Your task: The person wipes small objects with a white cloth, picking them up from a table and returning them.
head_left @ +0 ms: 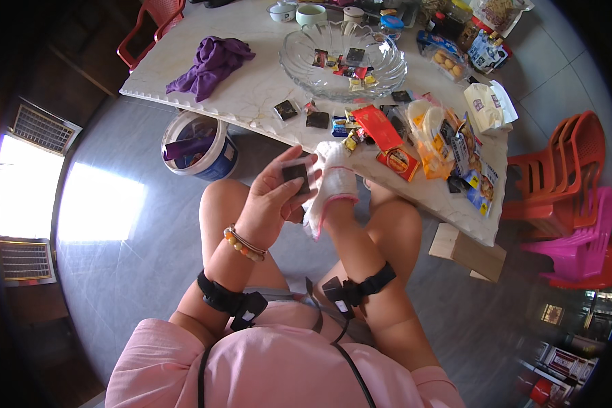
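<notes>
Head view: left hand (pixel 270 185) gripped a dark packet (pixel 295 175); white cloth (pixel 331 151) hid the right hand (pixel 338 181), grip unclear. The bowl (pixel 294 66) held some packets (pixel 355 56), the desk (pixel 265 85) apparently the remainder (pixel 317 120).

Clear, glossy plastic film encloses the dark square packet (pixel 294 178), while the white cloth wrap (pixel 338 180) looks matt and textured. The fluted bowl (pixel 294 66) is smooth, shiny glass; the counter (pixel 268 85) resembles smooth marbled stone with a rough edge. Stacked chairs (pixel 556 170) are smooth plastic.
</notes>
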Demonstrator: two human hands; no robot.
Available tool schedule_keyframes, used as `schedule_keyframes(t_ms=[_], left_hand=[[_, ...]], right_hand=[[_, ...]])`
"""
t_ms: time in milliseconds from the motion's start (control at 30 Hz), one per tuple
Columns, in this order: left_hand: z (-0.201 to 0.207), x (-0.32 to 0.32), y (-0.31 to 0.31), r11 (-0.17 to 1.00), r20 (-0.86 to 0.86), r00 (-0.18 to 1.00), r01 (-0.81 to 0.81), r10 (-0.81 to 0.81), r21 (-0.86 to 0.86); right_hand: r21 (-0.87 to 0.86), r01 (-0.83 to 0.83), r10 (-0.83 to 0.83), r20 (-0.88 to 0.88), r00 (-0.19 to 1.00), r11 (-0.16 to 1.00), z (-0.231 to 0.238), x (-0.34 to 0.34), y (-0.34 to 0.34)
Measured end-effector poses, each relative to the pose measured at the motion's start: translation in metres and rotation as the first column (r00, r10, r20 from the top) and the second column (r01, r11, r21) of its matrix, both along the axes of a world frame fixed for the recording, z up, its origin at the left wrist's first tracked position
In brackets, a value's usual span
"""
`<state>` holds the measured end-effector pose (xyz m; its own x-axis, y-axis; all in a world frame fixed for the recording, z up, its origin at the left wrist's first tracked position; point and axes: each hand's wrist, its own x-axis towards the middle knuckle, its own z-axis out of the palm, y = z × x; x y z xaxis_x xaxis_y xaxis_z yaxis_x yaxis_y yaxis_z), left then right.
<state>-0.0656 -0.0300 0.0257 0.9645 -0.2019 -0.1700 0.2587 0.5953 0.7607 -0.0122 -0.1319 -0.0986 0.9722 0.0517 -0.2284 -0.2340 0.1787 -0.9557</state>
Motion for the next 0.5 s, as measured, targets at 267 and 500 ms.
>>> schedule_keyframes(t_ms=[267, 500], left_hand=[[-0.002, 0.002, -0.012, 0.89, 0.163, 0.987, -0.084, 0.011, 0.448], [-0.011, -0.004, -0.003, 0.9, 0.171, 0.955, 0.156, -0.243, 0.407]], right_hand=[[-0.432, 0.23, 0.119, 0.643, 0.757, 0.872, 0.052, -0.026, 0.001], [-0.586, -0.014, 0.349, 0.462, 0.816, 0.81, 0.03, -0.021, -0.016]])
